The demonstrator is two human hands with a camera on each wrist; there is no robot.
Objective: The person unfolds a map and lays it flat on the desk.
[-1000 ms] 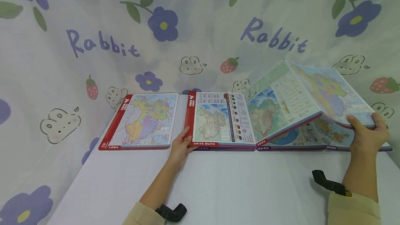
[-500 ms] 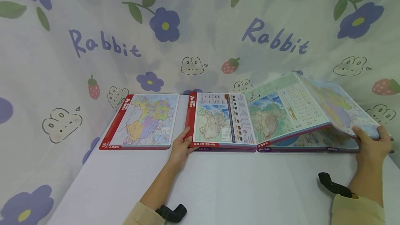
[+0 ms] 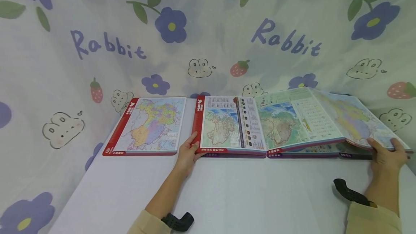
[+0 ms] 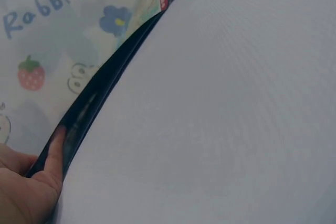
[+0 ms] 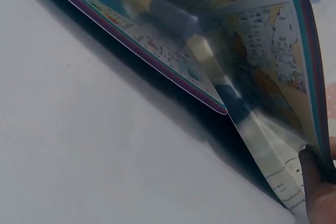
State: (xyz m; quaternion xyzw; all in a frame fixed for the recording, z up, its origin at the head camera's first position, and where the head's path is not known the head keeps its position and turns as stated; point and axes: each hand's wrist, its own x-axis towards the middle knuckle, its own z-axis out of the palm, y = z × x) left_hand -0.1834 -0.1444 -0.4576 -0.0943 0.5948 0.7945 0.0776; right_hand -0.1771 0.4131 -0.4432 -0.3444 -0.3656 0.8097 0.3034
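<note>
A folding map board [image 3: 234, 125] with several hinged panels lies across the table from the middle to the right. My left hand [image 3: 186, 156] holds the lower left corner of its red-bordered panel, the thumb on top. In the left wrist view that hand's thumb [image 4: 55, 156] lies along the board's dark edge. At the far right my right hand [image 3: 388, 156] grips the lower edge of the end map panel [image 3: 354, 115]. Between the hands, the upper panels rise in a low ridge over a lower layer of maps. The right wrist view shows the thumb [image 5: 312, 174] against the panel's inner face.
A separate map board [image 3: 156, 125] with a red left border lies flat to the left. The white table [image 3: 260, 190] extends in front of both boards. Behind stands a curtain [image 3: 211, 28] printed with flowers and rabbits. Black wrist cameras [image 3: 178, 222] sit at both sleeves.
My right hand has moved down and slightly right, lowering the end panel. The ridge between the upper panels has sunk and flattened. My left hand stays at the board's left corner.
</note>
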